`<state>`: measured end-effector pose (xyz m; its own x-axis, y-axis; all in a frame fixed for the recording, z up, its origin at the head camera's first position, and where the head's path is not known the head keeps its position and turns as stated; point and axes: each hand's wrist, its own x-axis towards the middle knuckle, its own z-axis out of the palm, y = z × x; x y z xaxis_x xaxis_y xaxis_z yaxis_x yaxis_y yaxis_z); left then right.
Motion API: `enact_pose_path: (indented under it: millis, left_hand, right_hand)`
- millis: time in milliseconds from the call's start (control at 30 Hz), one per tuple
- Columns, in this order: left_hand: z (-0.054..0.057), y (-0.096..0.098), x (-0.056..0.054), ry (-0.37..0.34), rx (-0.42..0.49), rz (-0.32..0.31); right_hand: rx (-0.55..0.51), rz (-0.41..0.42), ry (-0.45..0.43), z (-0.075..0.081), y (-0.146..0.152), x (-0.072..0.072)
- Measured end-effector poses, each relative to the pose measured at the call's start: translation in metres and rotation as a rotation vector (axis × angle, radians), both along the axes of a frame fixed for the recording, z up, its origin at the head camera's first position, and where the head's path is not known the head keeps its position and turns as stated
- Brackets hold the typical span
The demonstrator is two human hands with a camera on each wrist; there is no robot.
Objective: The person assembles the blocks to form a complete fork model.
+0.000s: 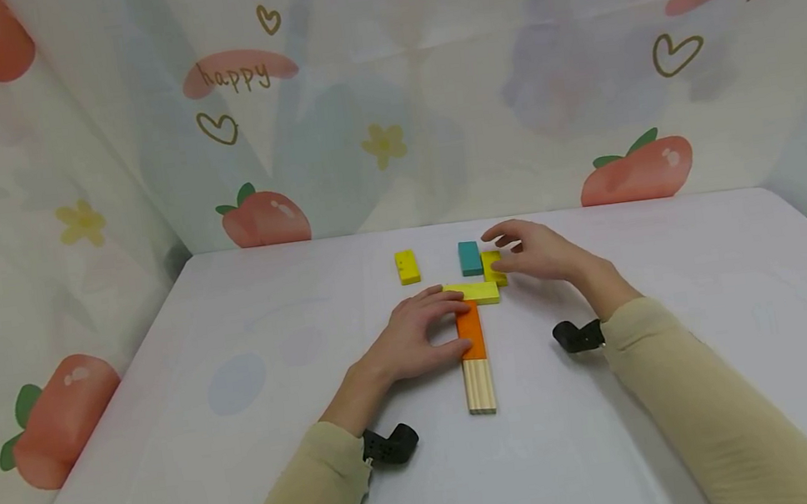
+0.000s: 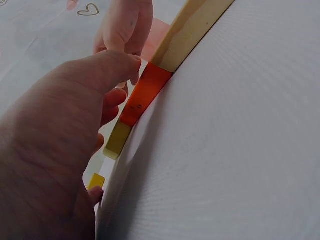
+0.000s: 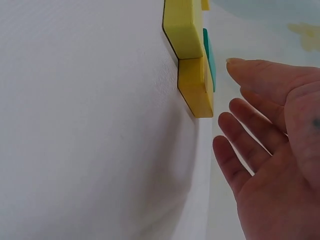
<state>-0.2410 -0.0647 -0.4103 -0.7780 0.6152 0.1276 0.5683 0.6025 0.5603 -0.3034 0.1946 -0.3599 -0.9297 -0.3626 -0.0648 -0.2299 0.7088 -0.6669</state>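
Observation:
My left hand (image 1: 414, 339) is at the left side of an orange wooden block (image 1: 471, 340), thumb and fingers spread, fingertips over its far end and beside the lime-yellow block (image 1: 484, 293). Whether they touch is unclear. A plain wood block (image 1: 479, 387) lines up with the orange one's near end; the lime-yellow block lies crosswise at the far end. My right hand (image 1: 540, 254) hovers by a yellow block (image 1: 491, 271), fingers parted and holding nothing. In the right wrist view a gap shows between that hand (image 3: 270, 145) and the yellow block (image 3: 195, 90). A teal block (image 1: 470, 258) stands alongside.
Apart from the group, another yellow block (image 1: 407, 267) lies toward the back of the white table (image 1: 276, 318). A printed cloth (image 1: 447, 112) hangs behind the table's back edge. Each wrist wears a black camera, one of them on the left (image 1: 393, 445).

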Motion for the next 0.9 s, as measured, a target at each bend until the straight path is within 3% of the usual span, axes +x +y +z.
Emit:
enact_pose_path:
  millis: [900]
  left_hand:
    - [0.004, -0.002, 0.002, -0.011, -0.013, -0.007]
  right_hand:
    - [0.066, 0.016, -0.019, -0.01, -0.029, -0.018]
